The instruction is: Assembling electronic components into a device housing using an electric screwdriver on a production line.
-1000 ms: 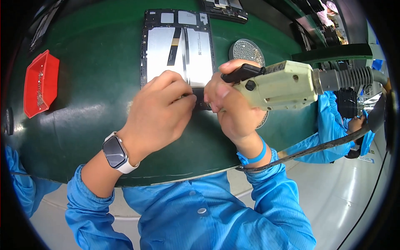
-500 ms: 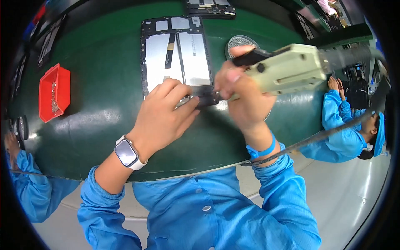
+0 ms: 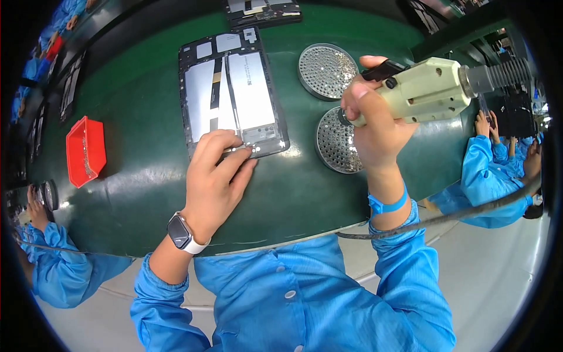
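Note:
An opened tablet [image 3: 255,94], with a silver battery plate and a dark frame, lies in front of me on the green worktop. My left hand [image 3: 212,170] is closed on its near edge, with bent fingertips pressed by some small bright parts. In my right hand [image 3: 380,117] is a pale green electric screwdriver [image 3: 431,88], its nose pointing left and down. The nose is over the far edge of the nearer round screw tray [image 3: 337,146], a disc full of holes. My fingers partly hide the bit, so any screw on it cannot be seen.
A second round screw tray [image 3: 328,70] stands just beyond. At the left is a red bin [image 3: 98,138] holding small metal parts. Another opened device [image 3: 264,14] lies at the far edge. The screwdriver's cable [image 3: 463,208] crosses my right forearm. Co-workers in blue sit at both sides.
My right hand has carried the screwdriver away from the tablet's near right corner to the screw trays. My left hand stays at the tablet's near edge. The whole view has shifted somewhat.

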`<state>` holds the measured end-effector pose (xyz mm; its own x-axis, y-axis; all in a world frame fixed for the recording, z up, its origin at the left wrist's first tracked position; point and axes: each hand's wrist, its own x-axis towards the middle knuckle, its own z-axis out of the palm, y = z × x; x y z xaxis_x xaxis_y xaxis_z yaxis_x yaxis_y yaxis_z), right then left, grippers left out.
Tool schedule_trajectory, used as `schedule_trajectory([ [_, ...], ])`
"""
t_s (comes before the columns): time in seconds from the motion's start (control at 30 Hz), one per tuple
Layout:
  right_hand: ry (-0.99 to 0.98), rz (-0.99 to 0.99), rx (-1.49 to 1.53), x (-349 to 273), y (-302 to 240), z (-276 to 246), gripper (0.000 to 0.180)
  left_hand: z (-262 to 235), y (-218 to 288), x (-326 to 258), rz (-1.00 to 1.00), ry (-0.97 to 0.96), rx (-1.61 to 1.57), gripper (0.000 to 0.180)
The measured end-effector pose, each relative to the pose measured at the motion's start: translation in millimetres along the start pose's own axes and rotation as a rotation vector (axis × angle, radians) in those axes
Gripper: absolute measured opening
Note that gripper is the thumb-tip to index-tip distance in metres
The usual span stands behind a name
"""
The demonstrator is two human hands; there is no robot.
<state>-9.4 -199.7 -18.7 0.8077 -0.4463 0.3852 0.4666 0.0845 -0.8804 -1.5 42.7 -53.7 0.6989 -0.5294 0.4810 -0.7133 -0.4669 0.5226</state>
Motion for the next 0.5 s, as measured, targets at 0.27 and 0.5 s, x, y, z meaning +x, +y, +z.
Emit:
schedule_trajectory([
  [0.27,-0.019,-0.141,-0.136,-2,0,-2,0.033,4,5,-1,-0.032,-0.011,0.011,0.024],
  [0.5,-0.032,-0.144,-0.125,-3,-4,4,0.031,6,11,-1,-0.032,-0.002,0.056,0.024],
])
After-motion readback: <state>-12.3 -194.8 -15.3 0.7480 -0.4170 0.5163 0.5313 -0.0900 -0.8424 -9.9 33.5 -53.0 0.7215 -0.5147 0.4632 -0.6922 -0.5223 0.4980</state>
